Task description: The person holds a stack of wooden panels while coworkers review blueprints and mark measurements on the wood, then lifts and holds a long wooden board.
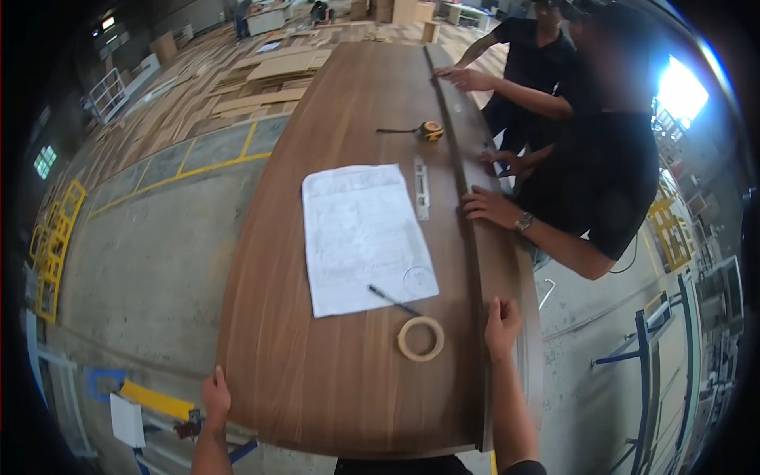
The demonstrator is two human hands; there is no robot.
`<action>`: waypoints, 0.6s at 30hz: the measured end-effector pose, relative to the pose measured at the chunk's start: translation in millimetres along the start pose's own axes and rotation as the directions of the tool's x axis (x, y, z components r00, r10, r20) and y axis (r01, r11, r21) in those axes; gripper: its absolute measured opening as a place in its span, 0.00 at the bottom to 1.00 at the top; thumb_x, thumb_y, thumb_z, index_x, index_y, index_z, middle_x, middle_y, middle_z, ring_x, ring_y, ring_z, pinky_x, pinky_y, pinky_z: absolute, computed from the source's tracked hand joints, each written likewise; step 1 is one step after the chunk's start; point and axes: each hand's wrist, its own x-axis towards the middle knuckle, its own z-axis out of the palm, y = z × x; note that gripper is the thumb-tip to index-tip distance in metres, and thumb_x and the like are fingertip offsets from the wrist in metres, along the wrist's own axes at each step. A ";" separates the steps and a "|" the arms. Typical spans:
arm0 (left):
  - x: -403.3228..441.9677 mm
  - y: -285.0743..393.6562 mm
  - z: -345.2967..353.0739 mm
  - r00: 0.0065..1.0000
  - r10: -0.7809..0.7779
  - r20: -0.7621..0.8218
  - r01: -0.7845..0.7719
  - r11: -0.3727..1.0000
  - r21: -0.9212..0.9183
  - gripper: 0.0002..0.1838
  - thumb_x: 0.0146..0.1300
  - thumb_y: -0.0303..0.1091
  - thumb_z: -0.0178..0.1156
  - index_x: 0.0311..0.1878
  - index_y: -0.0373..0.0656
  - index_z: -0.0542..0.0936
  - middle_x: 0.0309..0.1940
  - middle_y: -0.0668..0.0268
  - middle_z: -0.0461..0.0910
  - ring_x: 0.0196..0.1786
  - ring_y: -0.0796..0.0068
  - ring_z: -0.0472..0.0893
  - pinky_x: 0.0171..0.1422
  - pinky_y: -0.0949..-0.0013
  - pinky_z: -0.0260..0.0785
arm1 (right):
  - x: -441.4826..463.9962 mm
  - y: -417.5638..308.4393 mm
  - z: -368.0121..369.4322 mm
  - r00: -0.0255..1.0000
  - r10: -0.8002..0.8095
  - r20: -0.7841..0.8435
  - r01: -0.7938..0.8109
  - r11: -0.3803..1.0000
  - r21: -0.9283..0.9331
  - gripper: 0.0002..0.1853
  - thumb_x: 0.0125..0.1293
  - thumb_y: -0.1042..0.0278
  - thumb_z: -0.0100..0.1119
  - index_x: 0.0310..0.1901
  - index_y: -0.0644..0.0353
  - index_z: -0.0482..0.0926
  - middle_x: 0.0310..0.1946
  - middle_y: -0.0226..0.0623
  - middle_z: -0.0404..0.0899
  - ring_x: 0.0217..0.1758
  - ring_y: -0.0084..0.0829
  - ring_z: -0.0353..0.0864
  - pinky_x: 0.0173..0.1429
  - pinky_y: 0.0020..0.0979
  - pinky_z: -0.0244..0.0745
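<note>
A large brown wood-grain panel [340, 380] lies flat in front of me. My left hand [215, 393] is closed on its near left edge. Along the panel's right side runs a long narrow board [500, 273] of the same brown. My right hand [503, 326] has its fingers curled against this board near its close end. On the panel lie a printed drawing sheet [360, 229], a black pen [392, 299] partly over the sheet, a roll of tape [402, 339], a small spirit level [422, 188] and an orange and black tape measure [430, 131].
Two people in black shirts stand along the right side; the nearer person's hand [492, 207] rests on the narrow board. Blue metal racks [643, 372] are at the right. A yellow-and-blue stand [158, 400] is at lower left. Wood sheets [281, 75] cover the floor behind.
</note>
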 end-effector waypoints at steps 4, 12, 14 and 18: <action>17.0 -47.8 24.1 0.987 0.119 -0.106 -0.118 0.993 0.016 0.34 0.78 0.55 0.47 0.35 0.26 0.80 0.29 0.39 0.79 0.36 0.36 0.78 0.42 0.46 0.68 | -3.0 6.2 7.1 0.999 0.041 -0.027 -0.043 0.994 -0.100 0.23 0.74 0.64 0.59 0.19 0.62 0.67 0.15 0.24 0.63 0.23 0.18 0.60 0.25 0.31 0.55; 5.5 -17.3 -0.3 0.994 0.106 -0.020 -0.107 0.994 -0.038 0.32 0.78 0.53 0.48 0.34 0.26 0.77 0.27 0.40 0.77 0.33 0.39 0.75 0.41 0.49 0.66 | -5.8 3.4 -3.6 0.994 0.029 0.106 -0.043 0.990 0.133 0.28 0.72 0.70 0.59 0.17 0.56 0.54 0.14 0.19 0.54 0.21 0.13 0.50 0.23 0.29 0.41; 5.5 -18.9 4.6 0.994 0.099 -0.044 -0.101 0.993 -0.054 0.32 0.78 0.52 0.48 0.33 0.26 0.76 0.27 0.40 0.76 0.32 0.39 0.74 0.40 0.49 0.65 | -3.0 3.6 -4.7 0.990 0.001 0.141 -0.024 0.987 0.160 0.28 0.72 0.69 0.60 0.17 0.57 0.54 0.14 0.21 0.52 0.21 0.14 0.50 0.23 0.30 0.41; 5.6 -16.3 0.8 0.990 0.123 -0.065 -0.124 0.992 -0.019 0.30 0.78 0.50 0.48 0.33 0.27 0.75 0.27 0.38 0.74 0.30 0.41 0.73 0.39 0.50 0.65 | -4.8 4.4 -6.1 0.979 0.079 0.189 -0.137 0.940 0.313 0.28 0.71 0.71 0.61 0.17 0.57 0.53 0.14 0.20 0.51 0.21 0.14 0.48 0.23 0.30 0.40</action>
